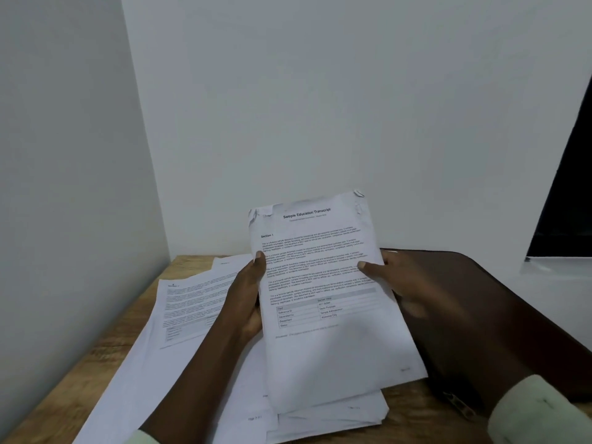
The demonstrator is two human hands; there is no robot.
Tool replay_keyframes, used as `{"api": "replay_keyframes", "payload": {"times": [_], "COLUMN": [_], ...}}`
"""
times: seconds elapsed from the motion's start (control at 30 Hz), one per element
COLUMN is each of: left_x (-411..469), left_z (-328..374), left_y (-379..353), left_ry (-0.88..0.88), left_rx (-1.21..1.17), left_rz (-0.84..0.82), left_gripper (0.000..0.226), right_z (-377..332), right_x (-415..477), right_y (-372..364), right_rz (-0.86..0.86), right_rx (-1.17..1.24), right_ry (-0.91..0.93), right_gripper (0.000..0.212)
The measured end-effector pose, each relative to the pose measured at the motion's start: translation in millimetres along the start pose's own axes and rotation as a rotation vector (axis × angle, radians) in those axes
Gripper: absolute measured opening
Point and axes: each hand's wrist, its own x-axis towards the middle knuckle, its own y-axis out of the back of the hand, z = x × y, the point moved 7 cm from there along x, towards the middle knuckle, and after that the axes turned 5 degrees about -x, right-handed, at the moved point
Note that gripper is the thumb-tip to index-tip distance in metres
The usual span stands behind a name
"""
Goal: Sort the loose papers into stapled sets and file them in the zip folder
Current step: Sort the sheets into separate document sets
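Head view has us early on: our left hand (248, 293) and right hand (397, 277) grip a raised transcript set (323, 283), loose papers (192, 302) cover the bench (96, 363), zip folder (499, 322) unfilled, we judge.

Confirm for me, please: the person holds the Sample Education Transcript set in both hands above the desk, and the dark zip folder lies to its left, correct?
Not quite. The head view shows the zip folder on the right of the Sample Education Transcript set, under the right hand. The rest holds: the left hand also has a grip on the set above the desk.
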Motion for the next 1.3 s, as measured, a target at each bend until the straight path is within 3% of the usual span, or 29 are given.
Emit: {"api": "replay_keyframes", "payload": {"times": [0.23, 0.37, 0.47, 0.53, 0.7, 0.83, 0.97, 1.13, 1.23, 1.3], "left_x": [6, 10, 12, 11, 10, 11, 13, 7, 1, -5], "left_z": [-5, -15, -18, -21, -19, -19, -19, 13, 55, 88], "left_y": [5, 10, 6, 4, 7, 11, 7, 5, 18, 39], "left_ry": [-0.02, -0.014, -0.018, -0.024, -0.03, -0.032, -0.044, -0.123, -0.199, -0.251], "left_rx": [0.165, 0.127, 0.163, 0.187, 0.213, 0.214, 0.193, 0.081, 0.067, 0.151], "left_rz": [0.042, 0.06, 0.036, 0.038, 0.043, 0.053, 0.065, 0.073, 0.109, 0.164], "left_gripper": [0.03, 0.029, 0.026, 0.025, 0.026, 0.025, 0.024, 0.019, 0.016, 0.014], "right_z": [3, 8, 23, 32, 47, 53, 56, 38, 10, -9], "right_x": [-6, -17, -20, -20, -20, -18, -25, -20, -20, -17], "right_y": [45, 108, 142, 153, 161, 161, 166, 164, 157, 137], "right_rz": [0.115, 0.301, 0.365, 0.375, 0.358, 0.342, 0.405, 0.458, 0.561, 0.542], "right_rx": [0.035, -0.004, -0.036, -0.055, -0.121, -0.265, -0.5, -0.883, -0.752, -0.703], "right_ry": [-0.073, -0.108, -0.135, -0.167, -0.203, -0.191, -0.166, -0.213, -0.096, -0.004], "right_gripper": [0.014, 0.026, 0.011, 0.013, 0.036, 0.031, 0.018, 0.038, 0.03, 0.028]}}
